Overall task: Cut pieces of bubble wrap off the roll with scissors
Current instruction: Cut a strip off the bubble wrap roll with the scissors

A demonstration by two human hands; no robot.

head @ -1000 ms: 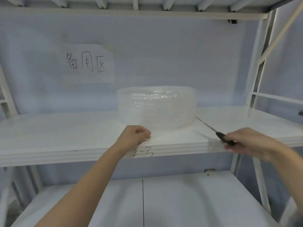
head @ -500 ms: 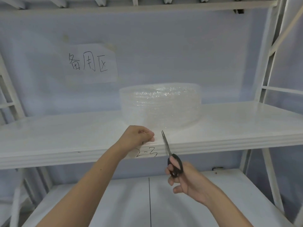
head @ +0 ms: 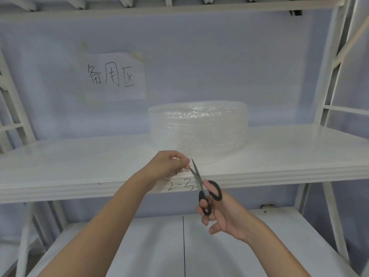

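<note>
Scissors [head: 196, 172] gape beside left hand [head: 169, 164] at shelf [head: 79, 176] edge.

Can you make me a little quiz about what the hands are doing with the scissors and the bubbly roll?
1. True or false: the scissors have black handles.
2. Which hand holds them? A) the left hand B) the right hand
3. Fill in: the bubble wrap roll stands on the white ____.

Key:
1. True.
2. B. The left hand pinches the loose end of the wrap at the front edge, beside the open blades.
3. Shelf.
</note>
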